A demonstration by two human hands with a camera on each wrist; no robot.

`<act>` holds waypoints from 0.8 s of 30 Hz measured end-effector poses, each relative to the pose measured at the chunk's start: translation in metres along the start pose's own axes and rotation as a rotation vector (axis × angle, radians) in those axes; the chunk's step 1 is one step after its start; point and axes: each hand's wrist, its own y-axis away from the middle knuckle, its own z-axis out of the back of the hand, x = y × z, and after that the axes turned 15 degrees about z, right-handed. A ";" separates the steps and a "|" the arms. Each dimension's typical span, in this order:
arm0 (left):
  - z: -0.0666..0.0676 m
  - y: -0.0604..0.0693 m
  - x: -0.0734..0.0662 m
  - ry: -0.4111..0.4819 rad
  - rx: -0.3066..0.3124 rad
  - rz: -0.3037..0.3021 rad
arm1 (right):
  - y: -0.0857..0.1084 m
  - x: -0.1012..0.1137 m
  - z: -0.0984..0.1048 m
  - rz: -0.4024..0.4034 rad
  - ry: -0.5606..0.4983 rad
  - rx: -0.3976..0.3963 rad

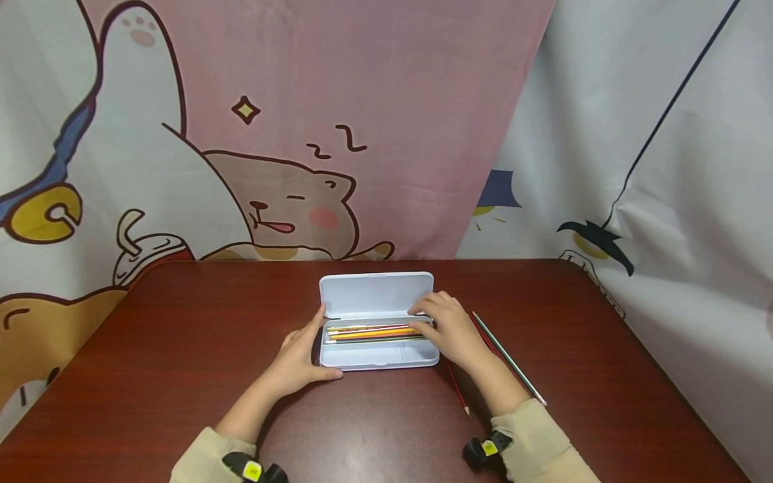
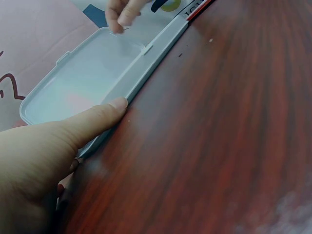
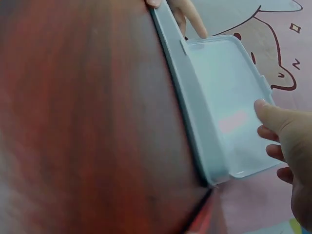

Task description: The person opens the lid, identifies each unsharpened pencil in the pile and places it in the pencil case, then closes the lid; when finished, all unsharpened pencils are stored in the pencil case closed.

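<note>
A white pencil case (image 1: 380,357) lies with its lid (image 1: 376,295) raised at the back. Several pencils (image 1: 368,333), yellow, red and dark, lie lengthwise inside it. My left hand (image 1: 296,359) holds the case's left end, with the thumb (image 2: 105,117) against the front wall and the fingers at the side and back. Over the right end of the case hovers my right hand (image 1: 449,329), its fingers loosely bent near the pencil ends. Nothing shows between those fingers in the right wrist view, where the hand (image 3: 297,141) appears beside the raised lid.
A dark green pencil (image 1: 513,362) lies on the brown table (image 1: 362,429) right of my right forearm, with a red pencil (image 1: 490,340) alongside. Another red pencil (image 1: 459,389) points toward me, left of that forearm. A printed cloth (image 1: 410,134) hangs behind the table.
</note>
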 end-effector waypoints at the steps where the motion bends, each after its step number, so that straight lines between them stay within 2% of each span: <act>1: 0.000 0.000 0.000 0.001 0.000 -0.001 | -0.002 0.000 0.002 0.006 -0.009 -0.011; 6: 0.001 0.000 0.000 0.002 -0.004 -0.004 | -0.011 -0.003 0.013 -0.001 -0.029 -0.016; 12: 0.000 0.001 0.000 0.021 -0.006 -0.008 | -0.024 -0.008 0.024 -0.024 -0.002 0.009; 18: -0.001 -0.001 0.001 0.030 -0.008 -0.007 | -0.032 -0.016 0.027 -0.112 -0.023 0.117; 24: 0.000 0.000 0.001 0.036 -0.004 -0.001 | -0.031 -0.021 0.025 -0.181 -0.069 0.221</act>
